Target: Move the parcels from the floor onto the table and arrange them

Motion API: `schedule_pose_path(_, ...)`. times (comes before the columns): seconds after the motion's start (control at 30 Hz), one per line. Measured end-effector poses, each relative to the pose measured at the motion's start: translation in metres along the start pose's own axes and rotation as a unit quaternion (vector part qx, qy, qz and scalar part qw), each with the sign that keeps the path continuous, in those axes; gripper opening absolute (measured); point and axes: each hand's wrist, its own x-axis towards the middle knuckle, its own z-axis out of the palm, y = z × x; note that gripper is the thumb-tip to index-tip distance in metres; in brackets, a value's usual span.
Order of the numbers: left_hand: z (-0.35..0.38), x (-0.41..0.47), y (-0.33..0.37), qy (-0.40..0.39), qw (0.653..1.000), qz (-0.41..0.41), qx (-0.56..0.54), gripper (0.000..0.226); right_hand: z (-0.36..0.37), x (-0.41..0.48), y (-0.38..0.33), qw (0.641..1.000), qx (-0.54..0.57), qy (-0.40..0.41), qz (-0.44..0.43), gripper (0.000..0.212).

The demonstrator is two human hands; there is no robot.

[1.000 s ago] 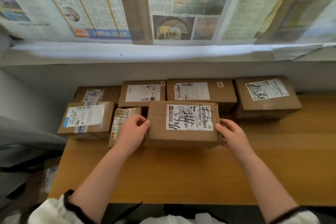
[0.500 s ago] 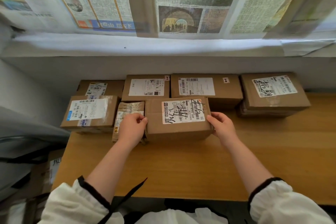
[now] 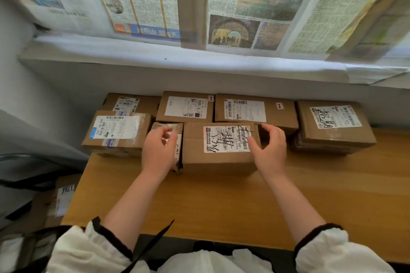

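Our left grip (image 3: 158,150) and right grip (image 3: 270,150) flank the box (image 3: 218,162), loosely spread. It seems stiff and light; we would clasp its sides.

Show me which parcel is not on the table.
The brown box with the white label, down beside the table's left end. All the other parcels sit up on it.
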Motion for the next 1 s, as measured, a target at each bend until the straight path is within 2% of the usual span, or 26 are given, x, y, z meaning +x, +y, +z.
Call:
schedule_pose_path(0.1,-0.031,-0.007,-0.011,0.027,0.996,0.055,0.061,0.027,0.016,-0.015,-0.035,0.980,-0.100,-0.043,-0.166,0.047)
schedule_pose_path(0.23,-0.090,-0.026,-0.047,0.073,0.988,0.033,0.131,0.038,0.063,-0.044,-0.089,0.934,-0.132,-0.148,-0.298,0.045)
schedule_pose_path(0.4,-0.181,-0.082,-0.119,0.170,0.965,-0.091,0.179,0.043,0.147,-0.092,-0.163,0.868,-0.143,-0.282,-0.382,0.049)
schedule_pose_path(0.57,-0.264,-0.156,-0.212,0.236,0.922,-0.230,0.201,0.044,0.244,-0.167,-0.223,0.776,-0.186,-0.361,-0.482,0.056)
schedule_pose_path(0.67,-0.307,-0.190,-0.268,0.262,0.896,-0.298,0.198,0.043,0.298,-0.218,-0.251,0.736,-0.213,-0.394,-0.507,0.059)
schedule_pose_path(0.83,-0.366,-0.223,-0.349,0.280,0.869,-0.368,0.174,0.043,0.384,-0.290,-0.288,0.693,-0.232,-0.474,-0.491,0.057)
schedule_pose_path(1.0,-0.401,-0.234,-0.431,0.273,0.857,-0.410,0.150,0.044,0.467,-0.338,-0.301,0.674,-0.239,-0.527,-0.460,0.057)
